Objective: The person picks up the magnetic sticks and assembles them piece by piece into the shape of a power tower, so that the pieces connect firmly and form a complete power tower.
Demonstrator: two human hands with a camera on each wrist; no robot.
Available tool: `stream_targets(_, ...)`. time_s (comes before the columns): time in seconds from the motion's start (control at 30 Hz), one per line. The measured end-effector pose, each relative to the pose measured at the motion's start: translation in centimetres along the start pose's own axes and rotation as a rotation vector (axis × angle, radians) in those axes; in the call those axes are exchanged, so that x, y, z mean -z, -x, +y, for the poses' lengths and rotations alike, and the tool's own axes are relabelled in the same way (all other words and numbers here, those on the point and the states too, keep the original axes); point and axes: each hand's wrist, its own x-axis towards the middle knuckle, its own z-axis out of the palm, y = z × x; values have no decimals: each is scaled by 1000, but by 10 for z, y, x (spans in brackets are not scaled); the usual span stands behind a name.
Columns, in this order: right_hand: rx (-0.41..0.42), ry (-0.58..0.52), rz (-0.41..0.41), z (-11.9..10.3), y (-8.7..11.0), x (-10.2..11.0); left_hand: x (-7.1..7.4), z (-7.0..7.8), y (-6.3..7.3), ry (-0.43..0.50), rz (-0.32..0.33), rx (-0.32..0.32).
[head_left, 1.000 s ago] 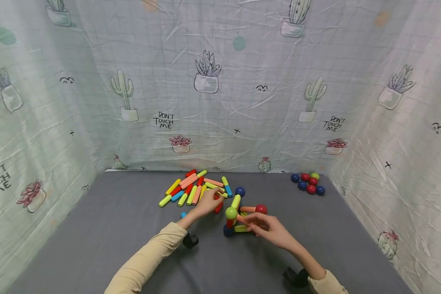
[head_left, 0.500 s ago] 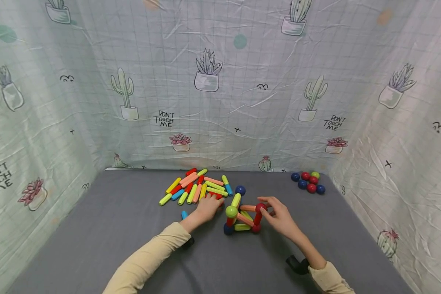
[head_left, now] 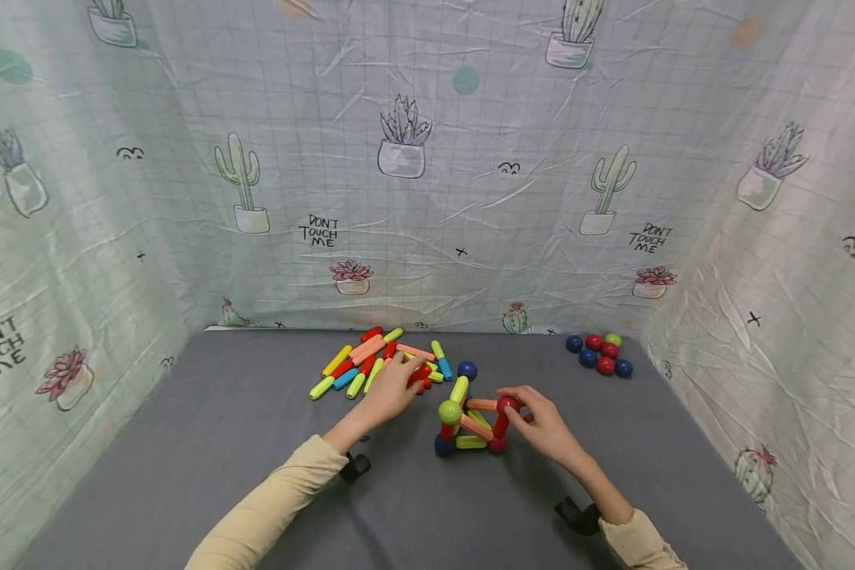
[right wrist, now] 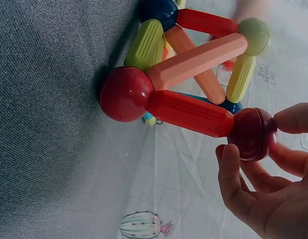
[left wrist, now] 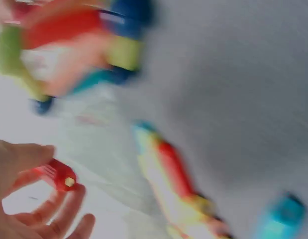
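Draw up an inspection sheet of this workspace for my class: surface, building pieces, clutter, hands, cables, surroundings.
Surface: flat dark grey tabletop with a woven look.
Building pieces: an open frame of multicoloured ribbed rods and glossy balls, standing near the middle.
Clutter: multicoloured loose rods in a heap left of the frame; seven loose red, blue and green balls grouped at the far right; a blue piece, blurred and cut off, lies apart.
Hands: the left hand holds a red ribbed rod; the right hand grips a glossy dark red ball on the frame's corner.
Cables: nothing seen.
Surroundings: pale, wrinkled, cactus-printed sheeting at the back and both sides.
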Motion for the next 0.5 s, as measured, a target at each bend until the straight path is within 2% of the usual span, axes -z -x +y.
stream_targets(0.07,-3,-3,1,1,1,0,12,17,0,146,61,-45)
stream_targets(0.13,0,-4,4,2,1,1,20,34,1,297,83,-127)
stream_targets(0.23,2,-2,10,3,1,1,22,53,5,421,49,-282)
stream_targets(0.33,12,4,6,3,0,1,16,61,9,377,15,-367)
stream_targets(0.5,23,8,-9,3,0,0,3,63,16,231,11,-379)
